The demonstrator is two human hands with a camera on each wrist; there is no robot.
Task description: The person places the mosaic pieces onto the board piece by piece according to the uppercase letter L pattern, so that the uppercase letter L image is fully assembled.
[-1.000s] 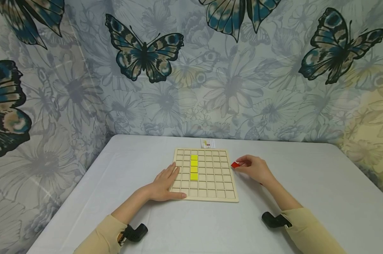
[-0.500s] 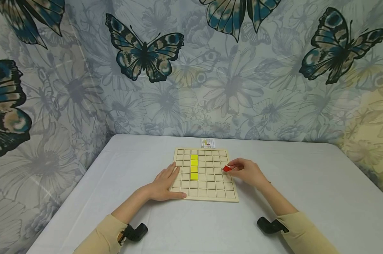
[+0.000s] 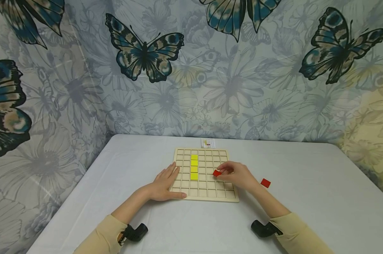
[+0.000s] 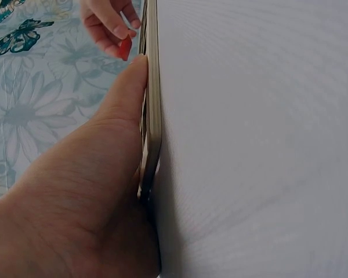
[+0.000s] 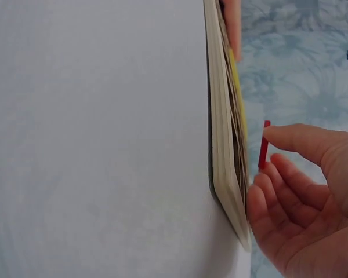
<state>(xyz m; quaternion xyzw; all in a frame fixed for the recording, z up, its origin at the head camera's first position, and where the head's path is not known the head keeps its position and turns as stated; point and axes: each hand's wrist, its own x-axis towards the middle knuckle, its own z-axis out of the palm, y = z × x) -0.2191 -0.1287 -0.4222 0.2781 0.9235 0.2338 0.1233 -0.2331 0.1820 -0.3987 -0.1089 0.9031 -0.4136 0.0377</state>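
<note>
A wooden grid board [image 3: 207, 194] lies flat on the table, with a column of yellow square tiles [image 3: 194, 169] set in its cells. My left hand [image 3: 162, 183] rests on the board's left edge, fingers straight and thumb along the front corner. Over the right half of the board, my right hand [image 3: 237, 174] pinches a red square tile [image 3: 216, 173] between thumb and fingers. In the right wrist view that red tile [image 5: 264, 145] is seen edge-on, apart from the board. Another red tile [image 3: 265, 182] lies on the table beside my right forearm.
A small printed card [image 3: 207, 143] with a coloured grid lies behind the board. The table [image 3: 321, 197] has a white cloth. A butterfly-patterned backdrop [image 3: 191, 88] stands behind and to the left. Each wrist carries a black camera mount [image 3: 265, 228].
My right hand has carried the pinched red tile leftward from beyond the board's right edge to above its cells. The second red tile has come into view. My left hand has stayed put.
</note>
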